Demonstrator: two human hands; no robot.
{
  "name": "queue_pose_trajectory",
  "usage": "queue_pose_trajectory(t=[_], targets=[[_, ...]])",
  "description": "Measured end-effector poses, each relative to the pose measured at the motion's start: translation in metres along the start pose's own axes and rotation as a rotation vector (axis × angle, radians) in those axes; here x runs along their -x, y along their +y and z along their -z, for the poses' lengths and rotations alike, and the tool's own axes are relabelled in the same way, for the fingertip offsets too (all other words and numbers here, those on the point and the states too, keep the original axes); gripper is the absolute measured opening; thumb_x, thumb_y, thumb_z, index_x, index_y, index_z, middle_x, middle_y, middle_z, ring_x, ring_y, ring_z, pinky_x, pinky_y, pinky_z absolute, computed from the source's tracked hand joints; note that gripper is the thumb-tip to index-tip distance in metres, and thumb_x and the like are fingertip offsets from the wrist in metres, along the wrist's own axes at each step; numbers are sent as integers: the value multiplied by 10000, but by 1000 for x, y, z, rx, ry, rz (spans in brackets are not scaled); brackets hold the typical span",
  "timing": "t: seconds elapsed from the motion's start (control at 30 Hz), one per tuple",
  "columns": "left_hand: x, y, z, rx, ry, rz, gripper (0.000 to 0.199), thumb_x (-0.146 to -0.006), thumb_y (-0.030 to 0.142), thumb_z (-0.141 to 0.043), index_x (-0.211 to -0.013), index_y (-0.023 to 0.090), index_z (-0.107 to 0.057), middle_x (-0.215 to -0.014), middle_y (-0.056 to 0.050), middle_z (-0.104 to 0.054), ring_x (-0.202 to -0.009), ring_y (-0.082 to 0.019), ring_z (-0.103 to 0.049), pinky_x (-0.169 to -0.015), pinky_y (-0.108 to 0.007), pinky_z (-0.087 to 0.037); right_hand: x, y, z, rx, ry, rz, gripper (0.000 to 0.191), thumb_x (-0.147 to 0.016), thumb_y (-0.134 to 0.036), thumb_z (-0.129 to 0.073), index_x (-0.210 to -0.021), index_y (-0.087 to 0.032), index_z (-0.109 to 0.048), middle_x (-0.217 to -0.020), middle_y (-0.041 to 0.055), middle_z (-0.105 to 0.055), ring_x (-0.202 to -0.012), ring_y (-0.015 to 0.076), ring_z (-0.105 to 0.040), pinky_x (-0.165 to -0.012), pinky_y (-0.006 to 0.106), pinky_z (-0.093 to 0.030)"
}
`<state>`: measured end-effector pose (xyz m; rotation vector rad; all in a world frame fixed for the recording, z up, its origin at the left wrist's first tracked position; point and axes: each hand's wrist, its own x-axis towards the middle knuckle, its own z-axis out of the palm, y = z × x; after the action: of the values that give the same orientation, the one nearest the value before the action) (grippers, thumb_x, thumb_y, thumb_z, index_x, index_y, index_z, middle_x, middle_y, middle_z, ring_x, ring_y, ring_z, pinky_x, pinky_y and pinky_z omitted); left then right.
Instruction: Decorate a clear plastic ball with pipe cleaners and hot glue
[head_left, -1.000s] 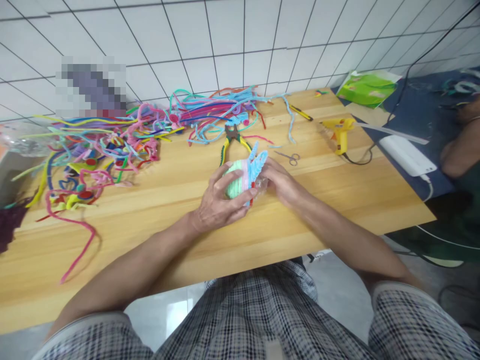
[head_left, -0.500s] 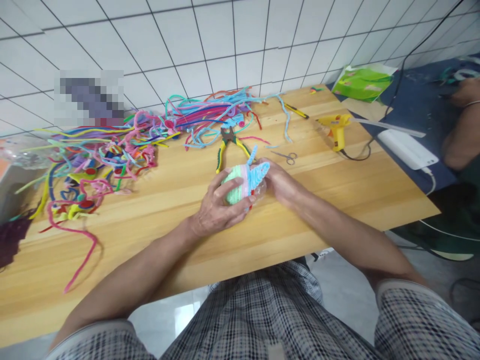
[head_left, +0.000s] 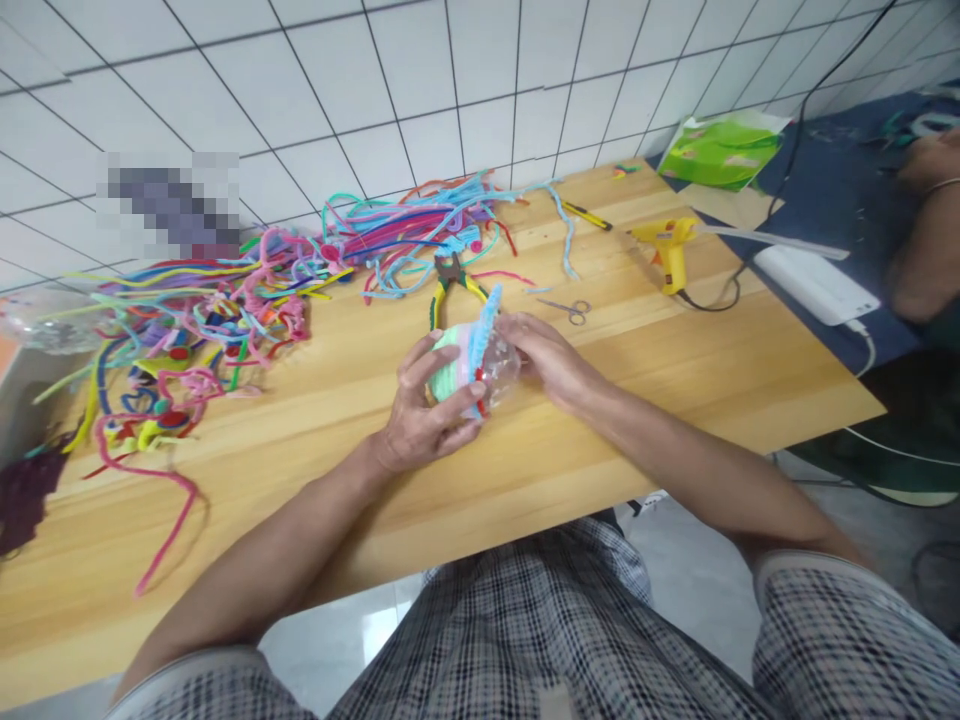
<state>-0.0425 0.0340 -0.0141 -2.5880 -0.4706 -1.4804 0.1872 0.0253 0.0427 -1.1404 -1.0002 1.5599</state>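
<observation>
My left hand [head_left: 420, 410] is wrapped around a clear plastic bottle [head_left: 501, 372] covered in bands of pale green, lilac and light blue pipe cleaner [head_left: 480, 335]. A bit of red shows at the edge of the blue band, near my left thumb. The bottle's right end is bare plastic. Beside that end, my right hand [head_left: 541, 350] has its fingers curled closed; what they pinch is hidden. Just behind the bottle lie pliers [head_left: 450, 275] with yellow and green handles, and small scissors [head_left: 574, 310] rest past my right hand.
A tangled heap of coloured pipe cleaners [head_left: 202, 340] covers the table's left and back. At the right are a yellow glue gun [head_left: 671, 250], a utility knife [head_left: 587, 215], a white power strip [head_left: 814, 283] and a green packet [head_left: 720, 150]. Another person's arm [head_left: 930, 240] shows far right.
The bottle has turned, so the blue band now appears edge-on and more bare plastic shows. Both hands remain around it; the whole view has shifted slightly.
</observation>
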Motion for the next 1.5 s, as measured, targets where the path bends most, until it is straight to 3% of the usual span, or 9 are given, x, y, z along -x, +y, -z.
queue_pose_trajectory(t=[0.13, 0.3, 0.5, 0.6, 0.77, 1.0, 1.13, 1.37, 1.5], targets=[[2, -1, 4, 17, 50, 34, 551, -1031, 432, -787, -1544, 334, -611, -1627, -132, -506, -1553, -371, -565, -1258, -638, -565, 6, -4, 0, 19, -24, 55, 709, -745, -916, -843, -969, -265, -676, -940, -10, -691, -867, 204, -680, -725, 330, -560], [3, 3, 6, -23, 96, -4, 505, -975, 445, -847, -1438, 385, -656, -1583, -87, -539, -1487, -372, -615, -1213, -650, -587, 20, -8, 0, 149, -7, 227, 716, -872, -971, -711, -1021, -273, -660, -945, -5, -691, -867, 196, -646, -774, 337, -536], [-1, 6, 4, -86, 157, -35, 462, -1025, 462, -772, -1457, 379, -632, -1526, -86, -557, -1385, -308, -664, -1173, -620, -642, 32, -9, 2, 343, -57, 430, 659, -1036, -906, -541, -1286, -318, -702, -1170, 41, -775, -1106, 263, -723, -1002, 425, -536], [0, 5, 4, -60, 155, -23, 447, -1028, 470, -775, -1444, 391, -631, -1561, -81, -543, -1433, -329, -646, -1170, -634, -638, 31, -9, 4, 391, -98, 461, 677, -1041, -907, -525, -1333, -327, -714, -1223, 57, -774, -1142, 287, -731, -1023, 455, -539], [5, 4, 6, 3, 112, 0, 480, -991, 425, -840, -1425, 378, -639, -1638, -82, -497, -1522, -375, -595, -1214, -667, -593, 27, -11, 6, 447, -103, 466, 682, -1042, -904, -527, -1334, -321, -726, -1176, 55, -780, -1083, 280, -728, -1000, 453, -543], [5, 4, 7, -42, 95, -4, 509, -1012, 441, -808, -1477, 363, -614, -1603, -100, -524, -1473, -356, -629, -1204, -636, -602, 25, -12, 5, 397, -106, 440, 708, -1016, -937, -528, -1273, -308, -726, -1096, 31, -773, -1007, 254, -720, -939, 414, -537], [6, 5, 6, -22, 58, 127, 616, -996, 486, -814, -1547, 394, -554, -1568, -129, -530, -1467, -384, -627, -1174, -644, -597, 20, -10, 6, 381, -100, 416, 729, -978, -957, -574, -1259, -306, -743, -1111, 34, -790, -1028, 261, -726, -952, 417, -554], [0, 4, 3, 74, 44, 391, 648, -1058, 582, -753, -1609, 338, -517, -1543, -146, -555, -1476, -352, -585, -1240, -604, -527, 5, 2, 12, 247, -121, 204, 859, -864, -1000, -686, -1362, -300, -721, -1285, 70, -809, -1108, 286, -770, -816, 391, -635], [-1, 1, 1, 127, 76, 481, 650, -1077, 629, -720, -1611, 318, -519, -1537, -139, -575, -1485, -336, -576, -1267, -562, -516, 5, 3, 12, 265, -174, 214, 771, -861, -830, -865, -1394, -306, -673, -1363, 79, -806, -1169, 285, -779, -967, 438, -649]])
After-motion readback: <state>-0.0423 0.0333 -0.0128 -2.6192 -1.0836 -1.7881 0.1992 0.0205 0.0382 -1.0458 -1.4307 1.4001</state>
